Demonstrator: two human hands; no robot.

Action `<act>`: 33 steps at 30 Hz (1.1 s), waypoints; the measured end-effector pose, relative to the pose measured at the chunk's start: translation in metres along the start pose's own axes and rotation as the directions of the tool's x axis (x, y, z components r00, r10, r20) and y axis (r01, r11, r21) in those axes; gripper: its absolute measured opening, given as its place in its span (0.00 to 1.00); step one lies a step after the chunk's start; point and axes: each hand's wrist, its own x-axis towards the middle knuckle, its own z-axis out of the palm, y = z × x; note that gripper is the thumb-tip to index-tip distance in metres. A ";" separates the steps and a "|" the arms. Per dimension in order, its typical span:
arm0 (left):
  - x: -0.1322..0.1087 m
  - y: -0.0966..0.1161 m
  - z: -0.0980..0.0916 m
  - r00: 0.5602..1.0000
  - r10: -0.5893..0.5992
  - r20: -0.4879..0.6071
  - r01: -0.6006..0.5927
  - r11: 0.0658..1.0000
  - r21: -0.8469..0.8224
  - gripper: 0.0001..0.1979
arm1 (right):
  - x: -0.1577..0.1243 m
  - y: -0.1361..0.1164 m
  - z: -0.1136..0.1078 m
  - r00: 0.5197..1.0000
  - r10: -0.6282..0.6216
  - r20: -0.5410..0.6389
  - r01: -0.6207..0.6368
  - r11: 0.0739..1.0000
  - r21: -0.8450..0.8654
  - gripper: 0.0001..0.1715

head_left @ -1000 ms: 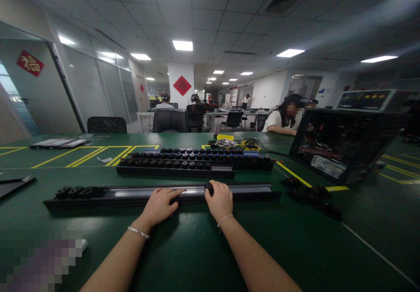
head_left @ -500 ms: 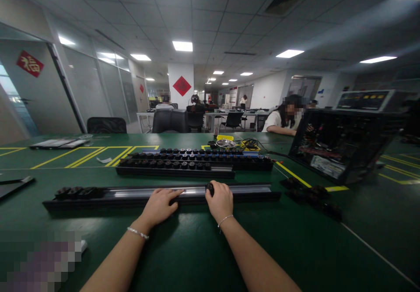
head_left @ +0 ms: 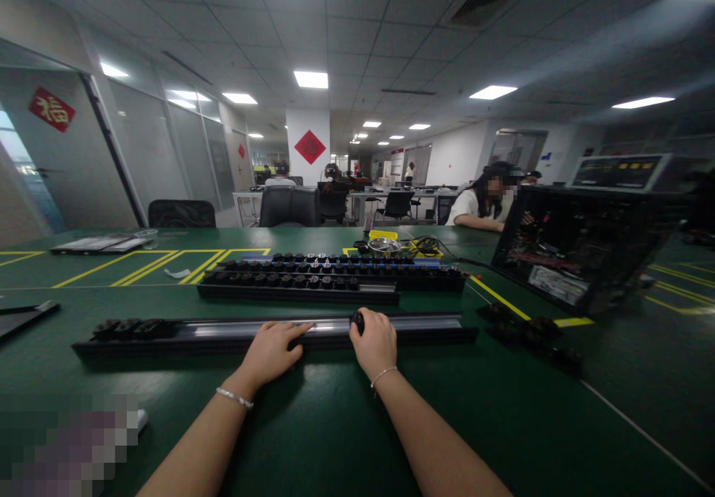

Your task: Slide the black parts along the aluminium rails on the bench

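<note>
A long black rail with a shiny metal channel point(head_left: 223, 330) lies across the green table in front of me. My left hand point(head_left: 275, 349) rests on its near edge, fingers stretched out along the channel and holding nothing. In my right hand point(head_left: 375, 342) is a small black socket module point(head_left: 357, 322), gripped at the channel just right of the middle; the fingers partly cover it. Several black socket modules point(head_left: 134, 327) sit in the rail's left end. More loose modules point(head_left: 533, 333) lie on the table past the rail's right end.
Behind the rail stand similar rails point(head_left: 302, 282) filled with modules. An open computer case point(head_left: 581, 251) stands at the right, a metal dish point(head_left: 384, 244) and cables at the back. A person point(head_left: 474, 203) sits across the table. A dark flat object point(head_left: 25, 318) lies at left.
Both hands, the module and the rail are practically where they were. In the background, a standing person has shifted slightly.
</note>
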 end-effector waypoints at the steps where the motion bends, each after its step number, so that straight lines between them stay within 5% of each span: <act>1: 0.000 0.000 0.000 1.000 0.002 0.000 -0.002 1.000 -0.001 0.24 | 0.000 0.000 0.000 1.000 0.003 -0.005 -0.003 1.000 -0.005 0.18; 33: 0.000 -0.001 -0.001 1.000 -0.004 0.007 0.004 1.000 -0.008 0.24 | 0.003 0.008 0.004 0.999 0.036 -0.031 -0.036 0.999 0.004 0.17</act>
